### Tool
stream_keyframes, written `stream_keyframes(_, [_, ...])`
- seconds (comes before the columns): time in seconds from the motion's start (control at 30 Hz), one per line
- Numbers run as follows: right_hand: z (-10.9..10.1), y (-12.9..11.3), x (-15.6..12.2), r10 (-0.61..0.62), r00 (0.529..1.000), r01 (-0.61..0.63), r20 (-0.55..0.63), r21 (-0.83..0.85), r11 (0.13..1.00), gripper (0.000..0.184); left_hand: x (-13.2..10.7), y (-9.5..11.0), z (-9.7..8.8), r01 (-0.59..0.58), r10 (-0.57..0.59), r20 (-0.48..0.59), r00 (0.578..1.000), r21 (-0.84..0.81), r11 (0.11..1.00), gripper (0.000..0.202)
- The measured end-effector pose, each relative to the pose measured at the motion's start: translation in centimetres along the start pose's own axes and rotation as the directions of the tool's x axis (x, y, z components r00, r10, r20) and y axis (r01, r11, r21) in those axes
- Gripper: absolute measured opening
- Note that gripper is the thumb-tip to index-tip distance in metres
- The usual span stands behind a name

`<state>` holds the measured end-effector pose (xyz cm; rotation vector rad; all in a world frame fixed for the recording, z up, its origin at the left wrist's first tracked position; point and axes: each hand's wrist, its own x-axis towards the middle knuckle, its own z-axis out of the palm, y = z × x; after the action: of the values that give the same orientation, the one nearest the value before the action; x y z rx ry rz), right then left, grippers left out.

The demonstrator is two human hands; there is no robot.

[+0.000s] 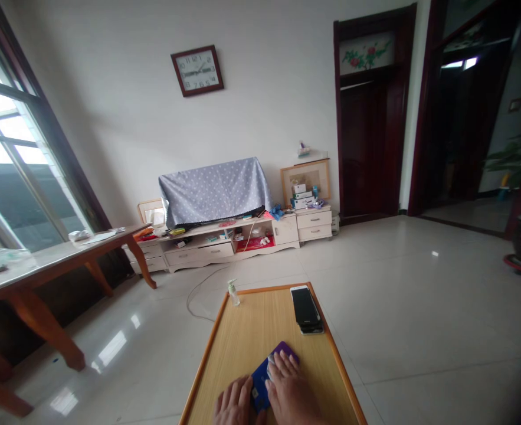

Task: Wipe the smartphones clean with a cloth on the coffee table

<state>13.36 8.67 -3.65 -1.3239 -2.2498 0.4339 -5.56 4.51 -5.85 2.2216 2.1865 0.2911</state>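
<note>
Head view: a flat blue-and-purple object (pixel 261 373) lies at the fingers of both hands, angled across the tabletop (pixel 225 349). The right hand (pixel 289 383), nearly flat, presses a pale scrap (pixel 271 359), perhaps cloth, against it; the left hand (pixel 234 401), loosely curled, sits at its near-left edge, its grip unclear. Light, even pressure and a firm left brace should keep it from sliding. Stacked phones (pixel 305 306) lie beyond the right hand, a pump bottle (pixel 233 294) beyond the left.

Wall clock (pixel 197 71) above dotted cloth (pixel 216 190)
</note>
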Motion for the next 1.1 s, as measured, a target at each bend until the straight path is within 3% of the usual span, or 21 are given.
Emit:
stream_keyframes(0.17, [1.3, -1.7, -0.5, -0.155, 0.967, 0.144, 0.202, 0.068, 0.987, 0.052, -0.1, -0.3, -0.9, -0.013, 0.013, 0.117, 0.993, -0.001, 1.000, 0.064])
stream_keyframes(0.27, [1.1, -1.3, -0.6, -0.177, 0.975, 0.165, 0.137, 0.096, 0.982, 0.048, -0.3, -0.1, -1.8, -0.049, 0.052, 0.116, 0.992, -0.022, 0.999, 0.063])
stream_keyframes(0.43, [-0.2, 0.0, -0.1, -0.010, 1.000, 0.009, 0.018, 0.045, 0.999, 0.052, -0.7, 0.1, -2.3, -0.085, 0.087, 0.044, 0.995, -0.040, 0.996, 0.062])
stream_keyframes(0.53, [0.4, -0.6, -0.4, -0.020, 0.999, 0.017, 0.050, 0.066, 0.998, 0.053, -0.6, 0.2, -2.4, -0.081, 0.084, 0.070, 0.994, -0.046, 0.996, 0.063])
stream_keyframes(0.7, [1.5, -1.5, -0.9, -0.193, 0.970, 0.173, 0.149, 0.134, 0.976, 0.050, -0.5, 0.6, -3.0, -0.051, 0.055, 0.133, 0.990, -0.037, 0.998, 0.062])
stream_keyframes(0.93, [0.3, 0.4, 0.5, -0.022, 0.999, 0.021, 0.043, 0.025, 0.999, 0.053, -0.8, 0.5, -2.7, -0.079, 0.081, 0.029, 0.996, -0.057, 0.995, 0.060])
stream_keyframes(1.0, [0.7, 0.0, 0.2, -0.028, 0.998, 0.025, 0.057, 0.049, 0.998, 0.055, -0.8, 0.4, -2.5, -0.082, 0.085, 0.040, 0.996, -0.060, 0.995, 0.060])
stream_keyframes(1.1, [1.4, -1.1, -0.6, -0.135, 0.983, 0.117, 0.128, 0.138, 0.983, 0.056, -0.6, 0.2, -2.5, -0.084, 0.088, 0.083, 0.993, -0.057, 0.995, 0.061])
